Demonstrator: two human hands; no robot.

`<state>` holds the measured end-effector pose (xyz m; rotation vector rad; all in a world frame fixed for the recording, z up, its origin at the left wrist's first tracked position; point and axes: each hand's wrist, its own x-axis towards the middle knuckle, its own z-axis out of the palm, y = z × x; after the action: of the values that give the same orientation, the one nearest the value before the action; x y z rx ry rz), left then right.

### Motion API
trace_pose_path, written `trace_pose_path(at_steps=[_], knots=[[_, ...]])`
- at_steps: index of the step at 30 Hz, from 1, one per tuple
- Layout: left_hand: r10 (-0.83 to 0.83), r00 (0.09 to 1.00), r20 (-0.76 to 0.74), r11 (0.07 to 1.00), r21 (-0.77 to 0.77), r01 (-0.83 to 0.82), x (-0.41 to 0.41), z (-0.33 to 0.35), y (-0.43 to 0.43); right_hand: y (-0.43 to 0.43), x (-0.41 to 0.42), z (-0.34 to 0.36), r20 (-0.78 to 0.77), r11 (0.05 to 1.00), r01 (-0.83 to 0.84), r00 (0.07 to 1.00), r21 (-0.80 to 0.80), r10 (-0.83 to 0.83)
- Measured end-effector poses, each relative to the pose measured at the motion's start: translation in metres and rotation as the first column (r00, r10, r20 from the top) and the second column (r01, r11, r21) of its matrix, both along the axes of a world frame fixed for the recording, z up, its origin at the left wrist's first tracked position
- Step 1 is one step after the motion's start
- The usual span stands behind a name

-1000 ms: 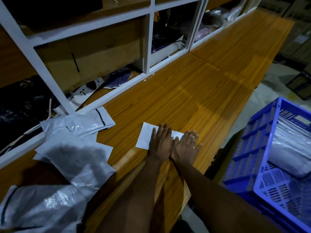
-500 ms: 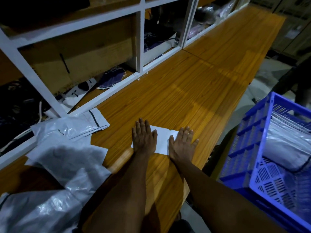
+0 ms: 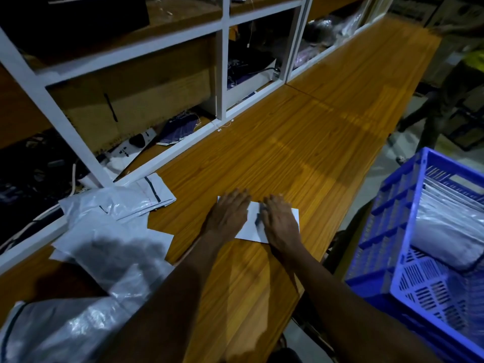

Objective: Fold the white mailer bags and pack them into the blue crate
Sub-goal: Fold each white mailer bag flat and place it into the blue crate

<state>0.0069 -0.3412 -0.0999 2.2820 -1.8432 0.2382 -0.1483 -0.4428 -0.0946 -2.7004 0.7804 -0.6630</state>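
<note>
A small folded white mailer bag (image 3: 252, 223) lies flat on the wooden counter (image 3: 301, 142) near its front edge. My left hand (image 3: 228, 214) presses flat on the bag's left part, fingers straight. My right hand (image 3: 279, 221) lies flat on its right part, close beside the left. Both hands are slightly blurred. To the right, below counter level, stands the blue crate (image 3: 387, 231), with folded white bags (image 3: 450, 231) stacked inside it. A loose pile of unfolded white mailer bags (image 3: 112, 231) covers the counter's left end.
A white-framed shelf unit (image 3: 222, 74) runs along the counter's back edge, holding cardboard, cables and packets. Another person's legs (image 3: 445, 100) stand on the floor at the far right, beyond the crate. A strip of floor separates counter and crate.
Both hands slid rightward across the folded bag and drew closer together; the bag's left corner now shows beside the left hand. The head view turned slightly.
</note>
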Motion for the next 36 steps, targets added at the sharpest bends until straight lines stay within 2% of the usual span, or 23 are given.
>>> trace_pose_path(at_steps=[2,4,6,14,17,21,29,33,36], knots=[[-0.171,0.971,-0.167,0.977,-0.156,0.145,-0.009,-0.007,-0.009,0.010,0.009,0.001,-0.036,0.991,-0.113,0.993,0.074,0.116],[-0.196,0.948,-0.253,0.971,-0.188,0.150,-0.015,-0.016,-0.008,0.011,0.007,-0.013,-0.170,0.985,-0.173,0.970,0.014,0.172],[-0.177,0.955,-0.240,0.980,-0.127,0.150,-0.014,-0.025,-0.003,0.004,0.000,-0.023,-0.243,0.979,-0.203,0.951,-0.014,0.194],[-0.089,0.980,-0.177,0.992,0.076,0.104,0.009,-0.035,0.010,-0.015,-0.013,-0.018,-0.361,0.979,-0.146,0.913,0.144,0.189],[-0.049,0.983,-0.178,0.984,0.157,0.078,0.013,-0.031,0.015,-0.022,-0.019,-0.017,-0.424,0.985,-0.107,0.892,0.132,0.154],[0.089,0.979,-0.185,0.942,0.333,-0.023,0.016,-0.024,0.020,-0.027,-0.031,-0.016,-0.498,0.994,-0.056,0.862,0.090,0.094],[0.236,0.955,-0.181,0.896,0.420,-0.141,0.009,-0.012,0.035,-0.030,-0.051,-0.012,-0.594,0.996,0.044,0.805,0.078,0.011],[0.299,0.948,-0.108,0.848,0.486,-0.212,-0.002,0.000,0.042,-0.028,-0.060,-0.008,-0.623,0.993,0.076,0.782,0.087,-0.005],[0.325,0.941,-0.094,0.853,0.459,-0.249,-0.016,0.004,0.050,-0.022,-0.065,-0.004,-0.617,0.992,0.060,0.787,0.114,0.023]])
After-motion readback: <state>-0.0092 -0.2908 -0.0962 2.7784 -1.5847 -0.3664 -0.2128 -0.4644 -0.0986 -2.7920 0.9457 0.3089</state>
